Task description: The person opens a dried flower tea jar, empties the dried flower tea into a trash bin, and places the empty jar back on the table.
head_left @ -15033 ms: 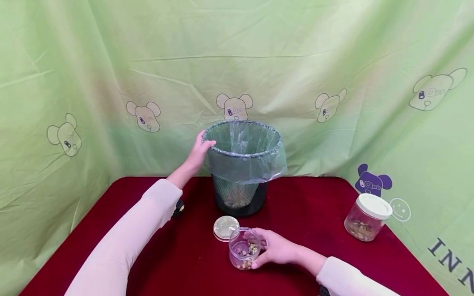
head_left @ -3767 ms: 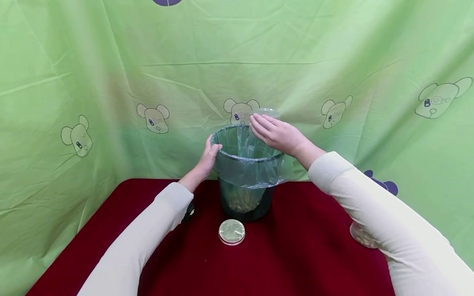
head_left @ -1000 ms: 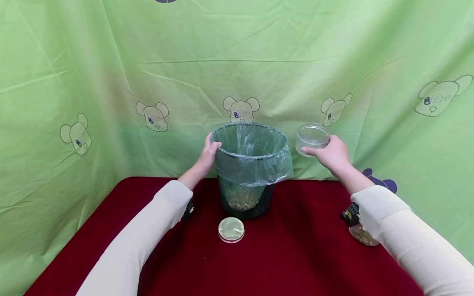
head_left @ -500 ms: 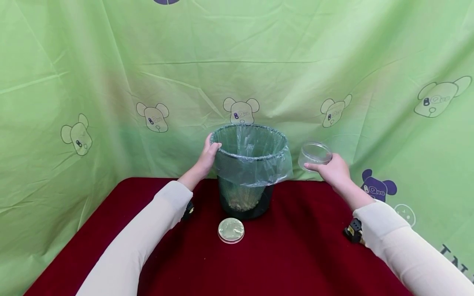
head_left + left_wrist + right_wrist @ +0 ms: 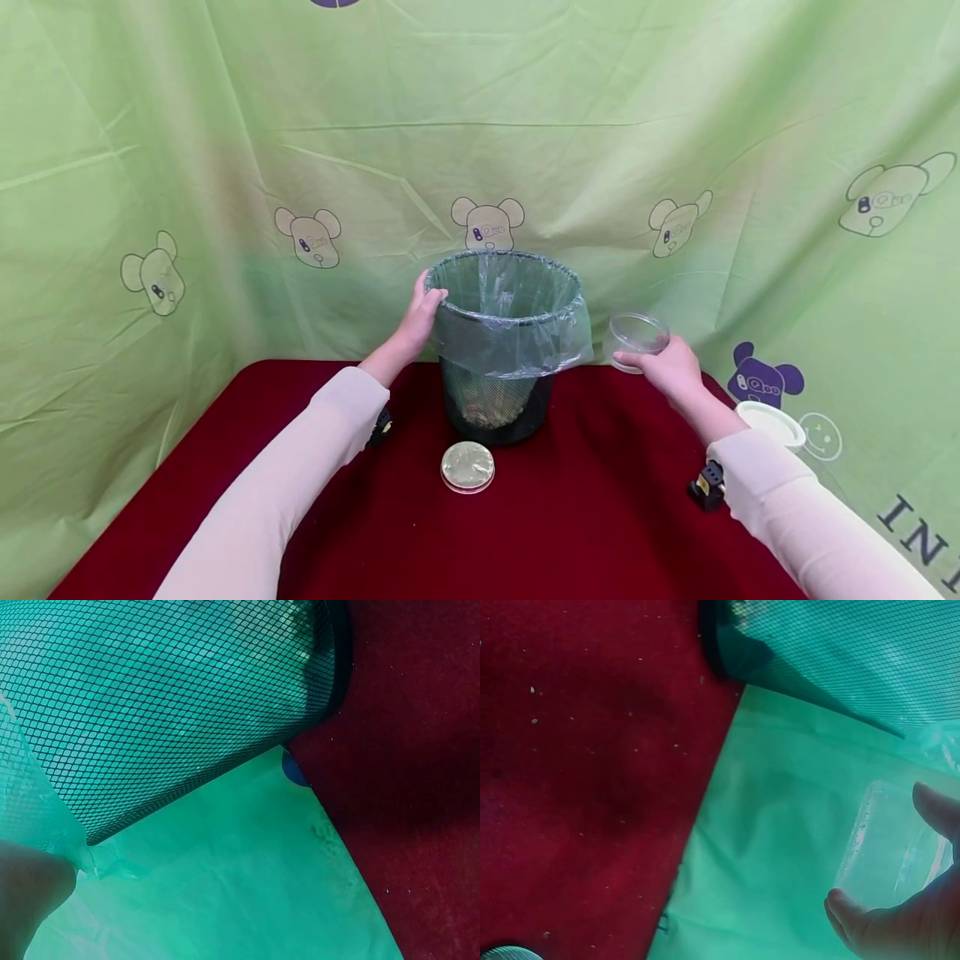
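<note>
A black mesh wastebasket (image 5: 487,396) with a clear plastic liner (image 5: 517,346) stands on the table. My left hand (image 5: 417,321) grips its left rim, thumb over the edge; the left wrist view shows the basket's mesh wall (image 5: 187,697) and part of that hand (image 5: 34,892). To the right of the basket, my right hand (image 5: 673,367) holds a clear plastic jar (image 5: 628,337) in the air, mouth up and no contents showing. Fingers and thumb span the jar (image 5: 889,847) in the right wrist view. A round silvery lid (image 5: 467,465) lies in front of the basket.
A jar with a white lid (image 5: 772,423) stands at the right, mostly behind my right sleeve (image 5: 795,508). Small bits sit at the basket's bottom. The red tablecloth (image 5: 585,517) has tiny crumbs, and a green printed curtain (image 5: 375,167) hangs behind.
Earlier the right hand held the jar with dried buds at the table, then lifted it over the wastebasket. Since then it moved right and lowers, showing no buds. The left hand stays.
</note>
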A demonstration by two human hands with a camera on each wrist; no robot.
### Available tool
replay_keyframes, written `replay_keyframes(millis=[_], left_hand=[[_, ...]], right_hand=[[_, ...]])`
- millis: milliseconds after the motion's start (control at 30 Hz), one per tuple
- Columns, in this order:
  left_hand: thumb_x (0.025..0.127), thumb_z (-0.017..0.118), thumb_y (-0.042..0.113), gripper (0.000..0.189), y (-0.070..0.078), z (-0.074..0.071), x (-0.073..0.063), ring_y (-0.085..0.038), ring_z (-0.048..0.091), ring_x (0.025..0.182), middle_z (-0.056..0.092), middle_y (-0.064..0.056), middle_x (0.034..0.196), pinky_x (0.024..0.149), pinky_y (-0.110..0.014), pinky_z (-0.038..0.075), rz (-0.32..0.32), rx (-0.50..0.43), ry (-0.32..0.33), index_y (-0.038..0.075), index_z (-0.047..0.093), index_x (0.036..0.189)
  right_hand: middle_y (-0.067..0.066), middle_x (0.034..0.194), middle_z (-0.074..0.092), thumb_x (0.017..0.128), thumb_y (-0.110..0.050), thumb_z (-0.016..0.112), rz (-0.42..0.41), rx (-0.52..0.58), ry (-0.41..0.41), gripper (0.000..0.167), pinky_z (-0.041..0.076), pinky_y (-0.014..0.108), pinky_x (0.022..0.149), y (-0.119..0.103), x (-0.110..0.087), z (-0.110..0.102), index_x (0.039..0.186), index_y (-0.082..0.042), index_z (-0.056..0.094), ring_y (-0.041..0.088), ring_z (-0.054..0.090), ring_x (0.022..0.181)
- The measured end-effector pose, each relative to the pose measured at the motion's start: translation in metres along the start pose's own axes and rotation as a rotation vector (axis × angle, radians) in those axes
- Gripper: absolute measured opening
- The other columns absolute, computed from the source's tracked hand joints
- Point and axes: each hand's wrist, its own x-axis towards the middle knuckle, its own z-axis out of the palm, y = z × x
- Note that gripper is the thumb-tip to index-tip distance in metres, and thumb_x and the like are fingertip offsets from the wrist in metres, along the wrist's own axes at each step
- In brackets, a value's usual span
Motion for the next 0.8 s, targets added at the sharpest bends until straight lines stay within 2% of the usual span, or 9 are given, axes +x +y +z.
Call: replay_keyframes(millis=[167,400,633,800], left_hand=[[0.089,0.046,0.027,0.081,-0.001,0.0,0.0,-0.032,0.015,0.143,0.013,-0.02,0.158,0.115,-0.047,0.011,-0.001,0.002,-0.003,0.003,0.005,0.154],[0.089,0.045,0.027,0.08,0.0,-0.001,0.0,-0.032,0.016,0.143,0.013,-0.02,0.158,0.115,-0.047,0.012,0.006,0.002,-0.006,0.003,0.005,0.154],[0.089,0.045,0.026,0.08,0.001,0.0,-0.001,-0.032,0.015,0.143,0.013,-0.02,0.158,0.114,-0.048,0.011,0.001,0.005,-0.006,0.003,0.005,0.154],[0.089,0.045,0.026,0.08,0.001,0.0,0.0,-0.031,0.017,0.142,0.014,-0.02,0.157,0.115,-0.046,0.012,0.005,-0.002,-0.007,0.003,0.005,0.154]], right_hand=[[0.035,0.127,0.047,0.082,-0.034,0.077,-0.009,0.01,-0.019,0.085,0.04,0.052,0.093,0.013,-0.001,0.006,0.135,0.017,0.036,0.045,0.047,0.112],[0.034,0.123,0.051,0.08,-0.033,0.079,0.019,-0.001,-0.026,0.079,0.042,0.051,0.089,0.033,0.002,0.016,0.129,0.016,0.043,0.044,0.049,0.108],[0.031,0.111,0.058,0.079,-0.031,0.08,0.04,-0.005,-0.035,0.065,0.044,0.047,0.084,0.047,0.003,0.026,0.117,0.015,0.054,0.039,0.053,0.099],[0.031,0.107,0.06,0.079,-0.03,0.081,0.044,-0.015,-0.051,0.063,0.044,0.048,0.084,0.055,0.006,0.029,0.114,0.016,0.056,0.039,0.053,0.097]])
